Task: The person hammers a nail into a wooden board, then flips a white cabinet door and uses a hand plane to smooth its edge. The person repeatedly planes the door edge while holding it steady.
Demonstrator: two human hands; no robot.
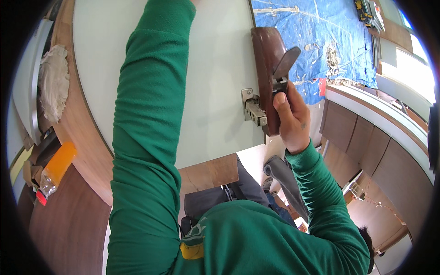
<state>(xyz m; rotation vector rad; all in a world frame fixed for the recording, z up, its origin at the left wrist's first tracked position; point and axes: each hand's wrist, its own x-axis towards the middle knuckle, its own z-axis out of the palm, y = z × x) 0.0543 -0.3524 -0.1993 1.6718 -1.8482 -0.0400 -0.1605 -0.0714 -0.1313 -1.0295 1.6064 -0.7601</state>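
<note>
Brown wood hand plane (268,68) sits against the edge of a pale door panel (220,68), upright-ish, w/ dark metal iron (286,62) sticking out to the right. Head view only.

R hand (293,117): fingers wrapped closed round the plane's lower end, thumb pressed on the body below the iron. Palm side hidden; can't see how far the fingers reach round back.

L hand: not in frame. Green sleeve (146,119) runs up and is cut off at the top edge, so grip can't be told.

Metal cup hinge (253,107) fixed to panel just beside the plane, touching or nearly so — hard to tell.

Bkgd: blue tarp (321,36) upper right w/ debris, blurred. Orange-capped clear bottle (55,169) lower left on a wood surface (68,229). Whitish rag (54,80) at left. Cabinet fronts (357,137) at right, bent by the lens. Legs below partly hidden by torso.
</note>
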